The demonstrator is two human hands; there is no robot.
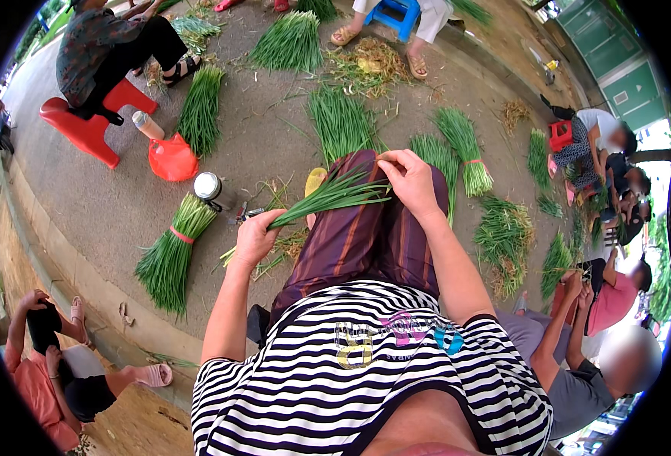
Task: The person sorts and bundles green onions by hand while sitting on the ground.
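My left hand [255, 236] grips a small bunch of garlic chives [329, 199] near its base, over my left thigh. The green leaves fan out across my lap towards the right. Above my knees, my right hand [412, 176] has its thumb and forefinger pinched together. A thin brownish leaf seems to show at those fingertips, just past the tips of the bunch. Loose chives [341, 122] lie in a pile on the pavement in front of my knees. Beyond my right leg lies another pile [435, 154].
Banded chive bundles [181, 253] [466, 151] lie to both sides. A silver-lidded flask [213, 191], a red plastic bag [173, 158] and a bottle [148, 125] stand at left. Tangled chives [504, 245] lie at right. Several people sit around, one on a red stool [82, 128].
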